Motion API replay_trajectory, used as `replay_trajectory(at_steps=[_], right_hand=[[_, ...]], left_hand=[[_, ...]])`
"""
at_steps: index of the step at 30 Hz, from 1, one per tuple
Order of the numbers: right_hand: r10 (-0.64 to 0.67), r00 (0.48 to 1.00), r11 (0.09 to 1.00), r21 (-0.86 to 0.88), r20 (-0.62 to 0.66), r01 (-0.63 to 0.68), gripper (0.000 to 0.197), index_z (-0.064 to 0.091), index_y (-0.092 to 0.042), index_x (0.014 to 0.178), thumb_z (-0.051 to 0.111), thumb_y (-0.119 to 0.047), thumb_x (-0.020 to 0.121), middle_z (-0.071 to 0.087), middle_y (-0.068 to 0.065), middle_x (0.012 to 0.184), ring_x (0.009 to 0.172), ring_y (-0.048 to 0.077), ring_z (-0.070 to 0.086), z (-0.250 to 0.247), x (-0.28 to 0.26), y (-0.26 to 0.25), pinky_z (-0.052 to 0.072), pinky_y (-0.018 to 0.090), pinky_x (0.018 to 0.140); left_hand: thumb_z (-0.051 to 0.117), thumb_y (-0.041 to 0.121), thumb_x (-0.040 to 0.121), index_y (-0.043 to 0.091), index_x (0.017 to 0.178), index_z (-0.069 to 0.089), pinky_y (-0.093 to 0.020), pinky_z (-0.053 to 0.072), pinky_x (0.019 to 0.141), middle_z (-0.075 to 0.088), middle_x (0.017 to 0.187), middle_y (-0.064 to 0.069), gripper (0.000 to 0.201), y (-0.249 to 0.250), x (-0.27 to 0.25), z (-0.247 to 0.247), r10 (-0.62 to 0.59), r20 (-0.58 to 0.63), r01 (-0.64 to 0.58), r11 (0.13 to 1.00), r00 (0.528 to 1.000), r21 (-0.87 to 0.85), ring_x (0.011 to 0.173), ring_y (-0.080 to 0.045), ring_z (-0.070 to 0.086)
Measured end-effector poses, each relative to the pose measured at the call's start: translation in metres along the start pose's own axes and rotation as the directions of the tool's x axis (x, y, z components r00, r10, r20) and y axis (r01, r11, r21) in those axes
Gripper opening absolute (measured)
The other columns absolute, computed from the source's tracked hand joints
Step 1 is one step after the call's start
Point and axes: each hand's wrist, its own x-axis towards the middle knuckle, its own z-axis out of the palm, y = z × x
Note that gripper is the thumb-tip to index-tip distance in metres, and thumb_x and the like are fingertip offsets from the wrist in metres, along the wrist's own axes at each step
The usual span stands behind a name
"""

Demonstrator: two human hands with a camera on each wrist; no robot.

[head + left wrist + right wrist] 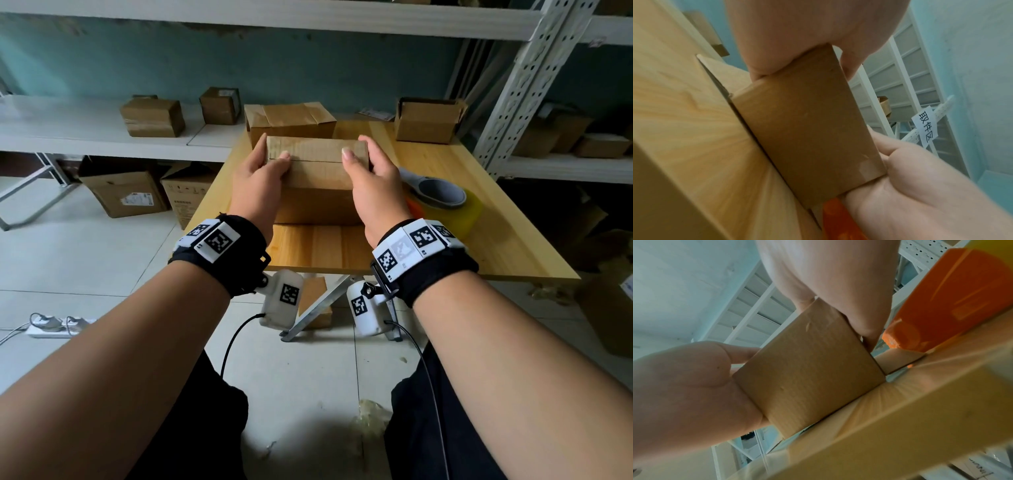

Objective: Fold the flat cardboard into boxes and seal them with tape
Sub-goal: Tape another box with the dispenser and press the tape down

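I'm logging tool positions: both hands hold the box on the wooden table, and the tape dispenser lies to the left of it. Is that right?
Not quite. The tape dispenser lies to the right of the box, beside the right hand, as the head view shows. The rest holds: the left hand and right hand grip the box's ends on the wooden table.

Teal wall (308,68), white metal shelving (524,78), pale tiled floor (102,267), wooden table (479,233).

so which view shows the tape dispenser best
The head view: the tape dispenser lies whole on the table, beside the right hand. The right wrist view shows only its orange body, the left wrist view an orange sliver.
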Motion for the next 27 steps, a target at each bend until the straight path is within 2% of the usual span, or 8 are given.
replay_trajectory(at_steps=[3, 6, 8, 11, 13, 19, 24, 27], right_hand=[[0.054, 0.998, 0.998, 0.034, -0.019, -0.053, 0.04, 0.054, -0.029, 0.141, 0.06, -0.032, 0.102, 0.061, -0.004, 0.131, 0.119, 0.017, 0.059, -0.003, 0.004, -0.002, 0.053, 0.043, 0.106], [0.038, 0.999, 0.999, 0.006, -0.005, -0.038, 0.038, 0.05, -0.03, 0.137, 0.062, -0.04, 0.102, 0.056, -0.013, 0.119, 0.109, 0.008, 0.057, -0.003, 0.003, -0.002, 0.053, 0.029, 0.091], [-0.013, 1.0, 0.997, -0.074, 0.004, 0.013, 0.049, 0.044, -0.031, 0.14, 0.064, -0.051, 0.1, 0.053, -0.012, 0.126, 0.107, 0.006, 0.054, -0.001, 0.002, 0.0, 0.049, 0.022, 0.083], [-0.044, 0.999, 0.991, -0.128, 0.001, 0.044, 0.051, 0.044, -0.028, 0.144, 0.062, -0.05, 0.102, 0.056, -0.003, 0.131, 0.11, 0.014, 0.058, 0.001, 0.004, 0.0, 0.056, 0.032, 0.087], [-0.041, 0.999, 0.991, -0.127, -0.004, 0.04, 0.044, 0.045, -0.026, 0.141, 0.058, -0.045, 0.105, 0.057, -0.001, 0.128, 0.107, 0.015, 0.059, 0.001, 0.005, -0.001, 0.057, 0.037, 0.089], [-0.021, 1.0, 0.997, -0.076, -0.02, 0.019, 0.036, 0.046, -0.026, 0.139, 0.053, -0.041, 0.107, 0.056, -0.002, 0.124, 0.101, 0.011, 0.056, 0.003, 0.002, 0.0, 0.048, 0.03, 0.076], [0.041, 0.999, 0.999, -0.014, 0.03, -0.04, 0.044, 0.046, -0.033, 0.137, 0.062, -0.051, 0.1, 0.056, -0.006, 0.126, 0.112, 0.015, 0.058, -0.003, 0.005, -0.001, 0.052, 0.033, 0.088], [0.004, 0.999, 0.998, -0.062, 0.032, -0.002, 0.053, 0.042, -0.038, 0.133, 0.07, -0.059, 0.093, 0.053, -0.005, 0.137, 0.119, 0.016, 0.055, -0.002, 0.002, 0.0, 0.052, 0.034, 0.095]], left_hand=[[0.064, 0.023, 0.102, 0.029, 0.133, 0.059, -0.021, 0.057, 0.08, 0.069, 0.123, 0.002, 0.032, 0.001, -0.002, 0.005, 0.015, -0.01, -0.014, 0.999, 1.0, 0.041, 0.111, -0.016, 0.068], [0.067, 0.036, 0.101, 0.026, 0.141, 0.052, -0.023, 0.058, 0.081, 0.067, 0.127, 0.001, 0.044, -0.001, -0.005, 0.006, 0.049, -0.02, -0.047, 0.994, 0.999, 0.095, 0.111, -0.013, 0.067], [0.062, 0.047, 0.102, 0.026, 0.137, 0.061, -0.022, 0.057, 0.081, 0.071, 0.12, 0.006, 0.04, -0.003, -0.006, 0.004, 0.096, -0.019, -0.09, 0.975, 0.995, 0.205, 0.107, -0.009, 0.068], [0.051, 0.059, 0.104, 0.022, 0.137, 0.067, -0.02, 0.051, 0.076, 0.074, 0.119, 0.003, 0.052, -0.004, -0.003, -0.001, 0.155, -0.059, -0.123, 0.923, 0.986, 0.363, 0.109, -0.013, 0.068], [0.049, 0.06, 0.104, 0.02, 0.141, 0.065, -0.023, 0.053, 0.082, 0.072, 0.127, -0.002, 0.057, -0.005, 0.0, -0.002, 0.15, -0.08, -0.109, 0.919, 0.986, 0.378, 0.116, -0.018, 0.066], [0.047, 0.053, 0.107, 0.021, 0.139, 0.068, -0.037, 0.054, 0.104, 0.071, 0.131, -0.001, 0.05, -0.003, -0.005, 0.001, 0.155, -0.151, -0.1, 0.942, 0.976, 0.32, 0.122, -0.018, 0.063], [0.051, 0.063, 0.101, 0.023, 0.131, 0.072, -0.024, 0.055, 0.081, 0.076, 0.118, 0.002, 0.055, 0.001, -0.011, 0.001, 0.176, -0.113, -0.123, 0.92, 0.978, 0.372, 0.11, -0.015, 0.069], [0.064, 0.067, 0.093, 0.026, 0.123, 0.075, -0.017, 0.057, 0.071, 0.078, 0.106, 0.011, 0.052, 0.003, -0.015, 0.0, 0.207, -0.065, -0.166, 0.905, 0.976, 0.391, 0.095, -0.002, 0.072]])
